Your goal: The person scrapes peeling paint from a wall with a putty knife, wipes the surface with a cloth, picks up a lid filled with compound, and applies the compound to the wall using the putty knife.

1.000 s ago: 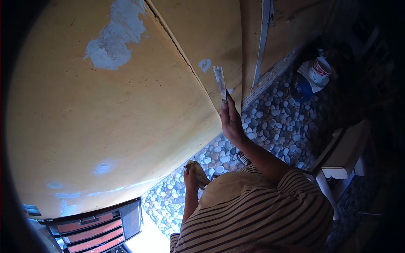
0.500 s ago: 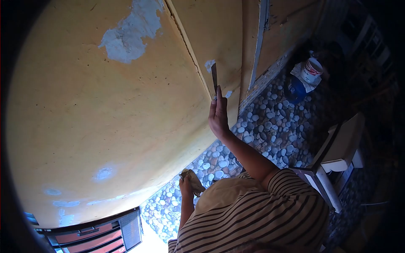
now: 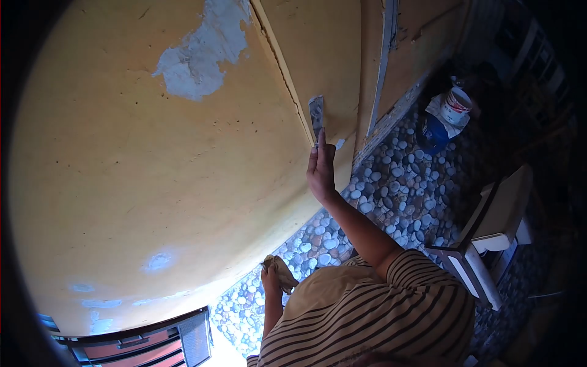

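Note:
My right hand (image 3: 321,174) is closed around a putty knife (image 3: 316,112), its index finger stretched along the tool. The flat of the blade faces me and lies at or very close to the yellow wall (image 3: 183,159), just right of a raised, cracked strip (image 3: 280,67). A small pale patch (image 3: 340,144) shows on the wall by this hand. Lower down, at my waist, my left hand (image 3: 269,280) grips a crumpled beige bundle (image 3: 283,274); whether it is a bag or a cloth I cannot tell.
A large whitish patch (image 3: 199,64) marks the upper wall. On the pebble-patterned floor (image 3: 385,196) a white tub (image 3: 456,105) sits on a blue container (image 3: 433,135). A pale chair (image 3: 498,214) stands at right, and a red-fronted cabinet (image 3: 131,350) at lower left.
The putty knife's blade has turned from edge-on to flat-face view, over where a small white patch showed. My left hand still grips the bundle. The whole view has shifted slightly.

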`<state>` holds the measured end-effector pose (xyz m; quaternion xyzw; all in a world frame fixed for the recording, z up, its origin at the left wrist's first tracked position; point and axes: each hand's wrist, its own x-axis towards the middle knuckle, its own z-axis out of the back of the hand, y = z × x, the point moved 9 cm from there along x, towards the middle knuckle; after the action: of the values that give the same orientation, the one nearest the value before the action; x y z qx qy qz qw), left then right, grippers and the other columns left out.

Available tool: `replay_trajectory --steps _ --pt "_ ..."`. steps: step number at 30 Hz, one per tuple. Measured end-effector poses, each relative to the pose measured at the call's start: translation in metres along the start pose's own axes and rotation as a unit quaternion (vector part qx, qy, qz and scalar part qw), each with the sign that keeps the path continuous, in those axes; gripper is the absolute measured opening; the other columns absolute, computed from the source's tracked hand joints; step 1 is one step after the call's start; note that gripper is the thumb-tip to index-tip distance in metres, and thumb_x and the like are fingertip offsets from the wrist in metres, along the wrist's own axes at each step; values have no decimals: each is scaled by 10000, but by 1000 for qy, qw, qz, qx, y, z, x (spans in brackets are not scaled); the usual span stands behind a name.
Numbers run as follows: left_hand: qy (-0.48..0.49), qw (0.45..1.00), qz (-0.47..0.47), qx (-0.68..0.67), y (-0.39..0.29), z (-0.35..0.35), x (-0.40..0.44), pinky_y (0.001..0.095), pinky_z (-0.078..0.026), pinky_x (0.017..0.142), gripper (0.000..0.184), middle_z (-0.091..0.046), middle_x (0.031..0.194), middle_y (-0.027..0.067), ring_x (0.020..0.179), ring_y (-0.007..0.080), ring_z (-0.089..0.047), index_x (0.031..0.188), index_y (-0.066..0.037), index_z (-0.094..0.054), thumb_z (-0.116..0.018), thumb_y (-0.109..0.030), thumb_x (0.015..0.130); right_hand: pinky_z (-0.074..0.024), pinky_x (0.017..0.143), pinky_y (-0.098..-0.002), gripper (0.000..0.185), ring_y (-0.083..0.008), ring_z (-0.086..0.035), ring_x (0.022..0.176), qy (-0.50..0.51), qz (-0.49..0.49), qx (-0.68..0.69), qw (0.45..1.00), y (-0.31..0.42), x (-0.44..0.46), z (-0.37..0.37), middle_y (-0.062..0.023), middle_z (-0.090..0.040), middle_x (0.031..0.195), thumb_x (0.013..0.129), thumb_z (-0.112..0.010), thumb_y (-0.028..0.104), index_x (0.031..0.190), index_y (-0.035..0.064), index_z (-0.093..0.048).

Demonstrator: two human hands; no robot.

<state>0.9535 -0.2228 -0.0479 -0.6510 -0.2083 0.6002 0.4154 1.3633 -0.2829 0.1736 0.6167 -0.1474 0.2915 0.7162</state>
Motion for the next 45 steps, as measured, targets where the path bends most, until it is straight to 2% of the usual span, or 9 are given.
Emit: replay_trajectory --steps 8,10,13,17,19,31,35,40,45 --pt "18 1000 -8 -6 -6 -9 7 327 -522 652 304 -622 918 86 768 179 -618 1111 -14 -567 -581 -229 895 -459 827 -342 648 -247 -496 882 9 21 -21 1000 -2 4 -3 -117 -478 947 967 -499 17 1533 88 -190" --pt "14 1000 -4 6 -3 -8 11 330 -521 656 309 -621 920 87 772 180 -618 1112 -13 -567 -579 -234 896 -479 796 -355 683 -261 -515 868 17 48 -37 998 2 6 -2 -119 -496 920 943 -524 7 1534 103 -196" --pt "13 1000 -2 24 -3 -12 10 336 -519 661 313 -621 925 89 776 184 -618 1111 -13 -570 -575 -243 898 -493 757 -371 705 -277 -528 854 39 34 -64 997 2 6 4 -125 -502 919 925 -544 13 1533 114 -203" --pt "32 999 -18 38 -11 -28 9 334 -518 664 313 -624 929 89 780 186 -619 1119 -17 -575 -571 -240 901 -493 741 -378 696 -289 -530 857 42 24 -101 994 3 8 8 -130 -505 922 929 -544 31 1531 118 -206" --pt "38 999 -21 30 -18 -38 3 332 -518 668 318 -625 933 89 784 187 -620 1130 -15 -575 -570 -237 902 -479 763 -388 621 -300 -521 871 45 19 -101 994 2 8 8 -148 -501 943 967 -514 71 1520 95 -233" --pt "53 995 -28 80 -14 -58 -1 332 -510 724 354 -635 959 94 821 188 -618 1160 -16 -585 -577 -243 890 -482 768 -390 638 -296 -536 882 69 15 -123 990 -9 3 12 -140 -537 933 954 -533 78 1517 86 -233" --pt "64 992 -46 98 -18 -70 -9 333 -509 728 358 -634 963 99 826 188 -618 1161 -7 -583 -570 -240 891 -478 775 -393 640 -295 -532 877 79 23 -112 990 -13 -6 19 -141 -537 935 949 -537 64 1515 80 -239" --pt "61 992 -59 89 -24 -72 -24 336 -511 727 367 -635 966 102 827 191 -619 1166 -3 -579 -570 -242 888 -471 775 -389 613 -300 -523 865 18 81 -19 996 -1 -8 47 -155 -521 939 952 -530 57 1505 70 -266" --pt "49 994 -42 85 -9 -62 -32 338 -512 723 375 -633 969 106 831 192 -621 1167 -4 -577 -573 -246 881 -478 767 -391 611 -301 -533 869 34 61 -17 997 -1 4 32 -153 -520 942 947 -532 54 1501 78 -277"
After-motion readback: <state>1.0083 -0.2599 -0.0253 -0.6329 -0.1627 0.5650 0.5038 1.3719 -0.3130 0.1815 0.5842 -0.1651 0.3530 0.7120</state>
